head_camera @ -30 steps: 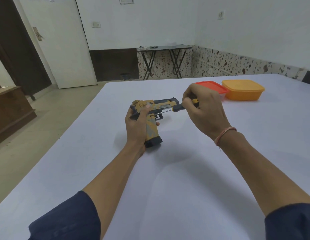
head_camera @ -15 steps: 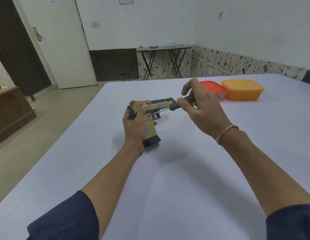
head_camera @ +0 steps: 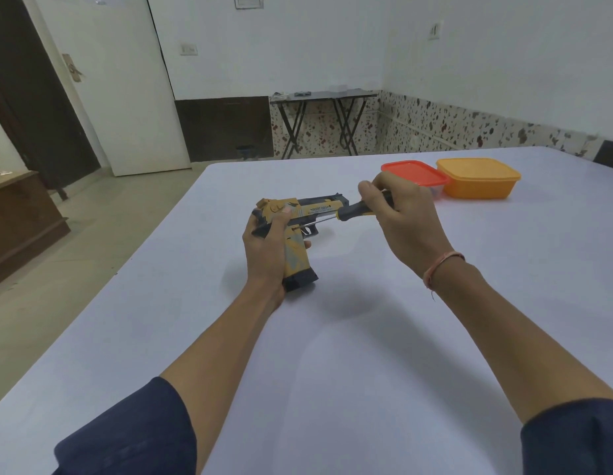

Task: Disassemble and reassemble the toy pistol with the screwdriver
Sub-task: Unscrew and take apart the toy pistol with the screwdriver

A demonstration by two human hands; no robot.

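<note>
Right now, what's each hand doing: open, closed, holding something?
Left hand: closed around the grip of the toy pistol.
Right hand: closed on the screwdriver handle, tip against the pistol.

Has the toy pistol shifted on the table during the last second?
No. The toy pistol stands at the same spot relative to the orange container; the left hand holds it steady.

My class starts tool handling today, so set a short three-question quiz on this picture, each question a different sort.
1. True or false: the left hand grips the toy pistol by its handle.
2. Which holds the screwdriver? A) left hand B) right hand
3. Fill in: beside the orange tub stands a lidded tub; its lid is ___.
Key: 1 true; 2 B; 3 red.
</note>
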